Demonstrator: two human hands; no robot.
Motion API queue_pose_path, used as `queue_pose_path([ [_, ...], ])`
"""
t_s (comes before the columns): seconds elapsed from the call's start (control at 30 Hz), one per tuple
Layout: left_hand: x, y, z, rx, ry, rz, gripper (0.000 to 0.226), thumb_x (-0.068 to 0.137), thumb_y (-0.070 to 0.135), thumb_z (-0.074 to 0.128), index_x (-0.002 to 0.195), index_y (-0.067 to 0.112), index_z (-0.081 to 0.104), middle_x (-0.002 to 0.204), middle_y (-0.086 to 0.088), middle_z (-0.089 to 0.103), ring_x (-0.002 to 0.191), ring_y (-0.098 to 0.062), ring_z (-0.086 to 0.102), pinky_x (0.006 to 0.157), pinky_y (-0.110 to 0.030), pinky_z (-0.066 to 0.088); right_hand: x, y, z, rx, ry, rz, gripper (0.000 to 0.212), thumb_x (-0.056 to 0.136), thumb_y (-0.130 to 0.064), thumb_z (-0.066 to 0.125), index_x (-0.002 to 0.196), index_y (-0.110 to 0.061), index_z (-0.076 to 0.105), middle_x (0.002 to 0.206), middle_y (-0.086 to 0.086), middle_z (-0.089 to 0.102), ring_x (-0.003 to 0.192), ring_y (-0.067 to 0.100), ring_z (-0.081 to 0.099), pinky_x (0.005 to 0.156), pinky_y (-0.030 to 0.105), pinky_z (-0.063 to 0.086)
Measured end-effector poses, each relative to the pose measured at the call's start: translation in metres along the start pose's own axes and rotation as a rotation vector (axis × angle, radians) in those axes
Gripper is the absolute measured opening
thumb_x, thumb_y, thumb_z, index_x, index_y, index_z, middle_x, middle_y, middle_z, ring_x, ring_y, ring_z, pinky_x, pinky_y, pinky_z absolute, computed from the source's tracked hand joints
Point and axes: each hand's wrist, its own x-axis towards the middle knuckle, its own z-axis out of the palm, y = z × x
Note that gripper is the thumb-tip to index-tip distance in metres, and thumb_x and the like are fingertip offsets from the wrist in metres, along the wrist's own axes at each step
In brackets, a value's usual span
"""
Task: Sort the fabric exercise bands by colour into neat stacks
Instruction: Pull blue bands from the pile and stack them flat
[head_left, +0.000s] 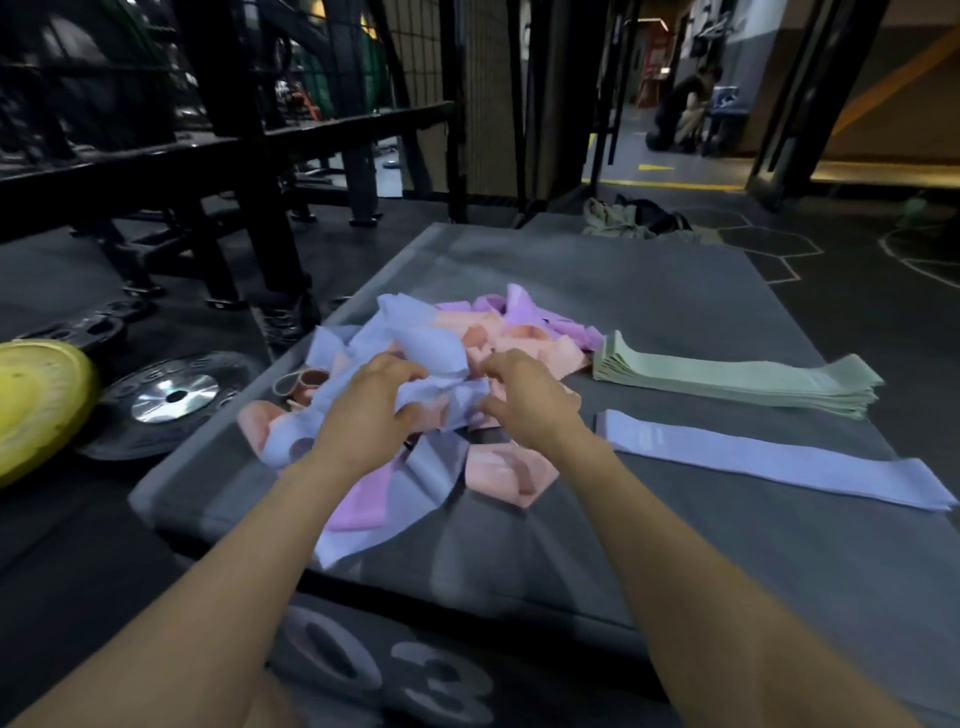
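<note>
Two hands (447, 400) in crumpled lavender band (441, 397)

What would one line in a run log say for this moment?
left hand: grips lilac-blue band | right hand: grips same band | mixed pile: unsorted | green stack: neat

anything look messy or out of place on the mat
Yes. The mixed heap of bands is still jumbled: lavender, peach and pink tangled together. One lavender band droops over the mat's near edge. The green stack looks neat.
</note>
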Motion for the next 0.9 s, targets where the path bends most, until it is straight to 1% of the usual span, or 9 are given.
queue_pose_path([
  [0.1,-0.004,-0.010,-0.002,-0.008,-0.008,-0.012,0.037,0.086,0.010,0.062,0.123,0.009,0.057,0.128,-0.007,0.053,0.121,-0.025,0.047,0.095,-0.024,0.033,0.007,-0.008,0.018,-0.019,-0.013,0.033,0.028,0.078,-0.012,0.064,0.106,-0.009,0.062,0.106,0.011,0.053,0.097,0.029,0.053,0.072,0.034,0.045],
  [0.2,-0.004,-0.012,-0.001,-0.044,-0.032,-0.020,0.039,0.086,0.022,0.064,0.124,0.013,0.057,0.128,-0.006,0.052,0.119,-0.023,0.048,0.095,-0.025,0.034,0.011,-0.014,0.022,-0.055,0.029,0.022,0.011,0.080,-0.010,0.058,0.091,-0.008,0.061,0.097,0.009,0.055,0.088,0.025,0.049,0.063,0.030,0.033],
  [0.33,-0.002,-0.007,0.001,-0.105,-0.014,0.022,0.040,0.085,0.035,0.065,0.120,0.017,0.058,0.123,-0.003,0.054,0.116,-0.019,0.048,0.093,-0.024,0.035,0.015,-0.021,0.009,0.238,0.156,0.029,0.008,0.083,-0.007,0.054,0.077,-0.011,0.050,0.068,-0.002,0.051,0.065,0.016,0.045,0.057,0.024,0.035],
  [0.47,0.002,-0.002,-0.001,-0.156,0.078,0.010,0.029,0.084,0.030,0.065,0.111,0.020,0.059,0.112,-0.001,0.058,0.107,-0.020,0.052,0.088,-0.037,0.044,0.012,-0.025,-0.018,0.491,0.317,0.065,0.009,0.086,-0.004,0.056,0.082,-0.011,0.054,0.067,-0.010,0.051,0.062,0.005,0.045,0.059,0.010,0.035],
  [0.53,0.002,0.003,-0.004,-0.123,0.160,-0.031,0.010,0.086,0.025,0.061,0.089,0.019,0.054,0.099,0.000,0.057,0.097,-0.024,0.054,0.078,-0.041,0.046,0.009,-0.023,-0.031,0.601,0.411,0.095,0.015,0.088,-0.003,0.056,0.079,-0.014,0.052,0.067,-0.010,0.052,0.063,0.004,0.047,0.060,0.013,0.037],
  [0.6,0.002,0.009,-0.006,-0.077,0.239,-0.084,0.011,0.088,0.022,0.055,0.082,0.015,0.051,0.091,0.001,0.055,0.087,-0.023,0.054,0.067,-0.038,0.045,0.005,-0.018,-0.042,0.688,0.493,0.130,0.020,0.087,-0.004,0.058,0.074,-0.017,0.051,0.066,-0.007,0.053,0.060,0.005,0.047,0.059,0.015,0.038],
  [0.7,0.001,0.020,-0.011,-0.046,0.316,-0.187,0.008,0.090,0.023,0.052,0.084,0.018,0.050,0.092,0.001,0.051,0.082,-0.024,0.052,0.060,-0.032,0.038,-0.001,-0.008,-0.055,0.737,0.554,0.183,0.023,0.086,-0.008,0.061,0.069,-0.021,0.053,0.064,-0.005,0.054,0.059,0.010,0.047,0.057,0.025,0.041],
  [0.8,0.002,0.029,-0.012,-0.085,0.316,-0.275,0.003,0.088,0.019,0.053,0.088,0.019,0.051,0.102,-0.002,0.052,0.083,-0.026,0.052,0.063,-0.033,0.037,-0.011,0.002,-0.064,0.784,0.597,0.249,0.024,0.087,-0.008,0.061,0.068,-0.021,0.052,0.063,-0.003,0.051,0.056,0.013,0.043,0.054,0.026,0.037],
  [0.9,0.002,0.037,-0.011,-0.126,0.328,-0.300,0.015,0.084,0.012,0.055,0.098,0.016,0.052,0.111,-0.003,0.050,0.088,-0.028,0.053,0.064,-0.034,0.037,-0.020,0.012,-0.072,0.808,0.628,0.310,0.022,0.086,-0.006,0.060,0.069,-0.018,0.052,0.063,-0.002,0.051,0.058,0.013,0.045,0.057,0.027,0.040],
])
